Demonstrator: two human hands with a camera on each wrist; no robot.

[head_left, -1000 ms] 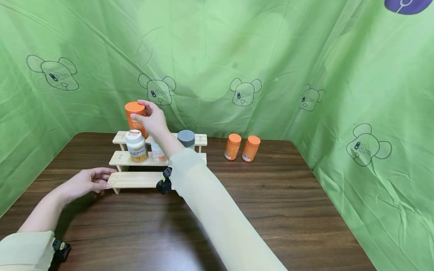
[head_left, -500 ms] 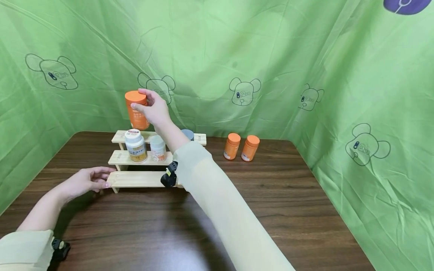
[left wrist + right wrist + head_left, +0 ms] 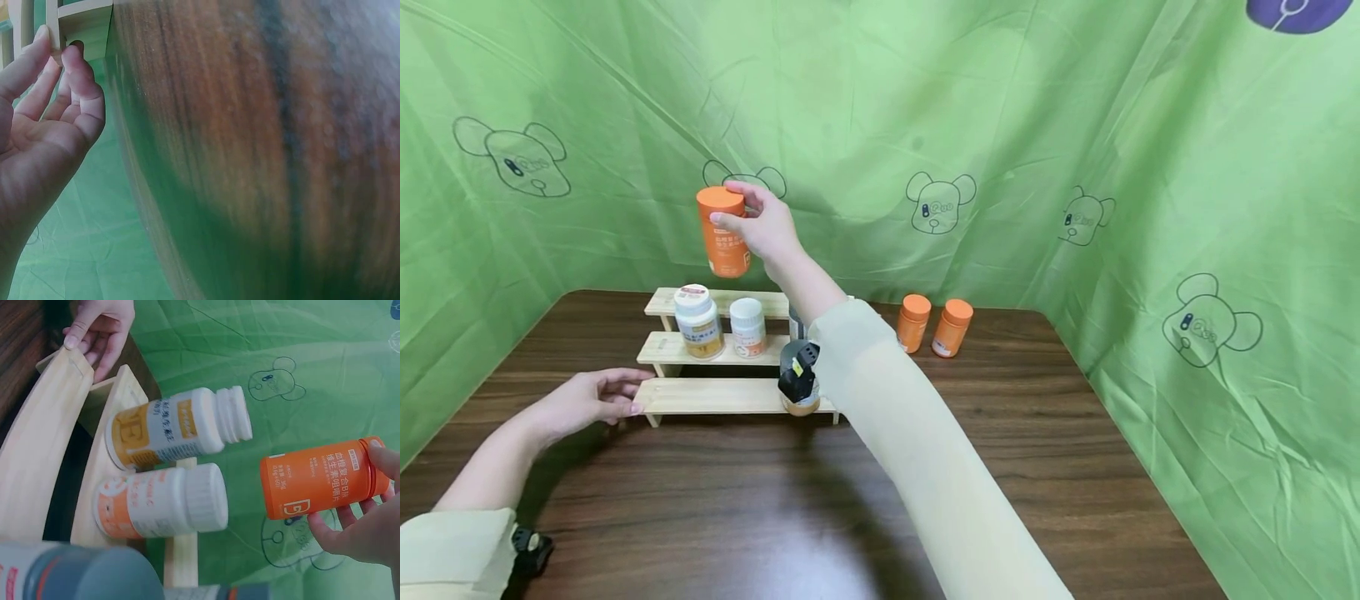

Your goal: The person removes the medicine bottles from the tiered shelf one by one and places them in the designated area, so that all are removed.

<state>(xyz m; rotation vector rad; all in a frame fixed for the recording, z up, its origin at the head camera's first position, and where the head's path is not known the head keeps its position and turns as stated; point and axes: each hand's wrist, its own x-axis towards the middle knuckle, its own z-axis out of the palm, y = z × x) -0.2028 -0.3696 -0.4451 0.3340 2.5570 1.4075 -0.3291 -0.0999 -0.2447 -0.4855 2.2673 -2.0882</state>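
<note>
My right hand (image 3: 767, 223) grips an orange supplement bottle (image 3: 726, 244) near its lid, holding it upright above the top tier of a three-tier wooden rack (image 3: 715, 397). In the right wrist view, that bottle (image 3: 319, 478) hangs apart from the rack. At the rack's left end, my left hand (image 3: 582, 406) pinches the lowest tier between thumb and fingers, as the left wrist view of the hand (image 3: 47, 125) confirms. On the middle tier stand a white bottle with a yellow label (image 3: 702, 327) and a smaller white bottle (image 3: 748, 331).
A grey-lidded bottle (image 3: 801, 406) stands on the lowest tier, partly behind the right wrist camera; another grey-lidded bottle (image 3: 795, 323) is mostly hidden by the right arm. Two orange bottles (image 3: 952, 329) stand on the table right of the rack. Green cloth (image 3: 850, 125) surrounds the table.
My right hand has lifted the orange bottle off the top tier, then carried it slightly right. The left hand keeps its place on the rack.
</note>
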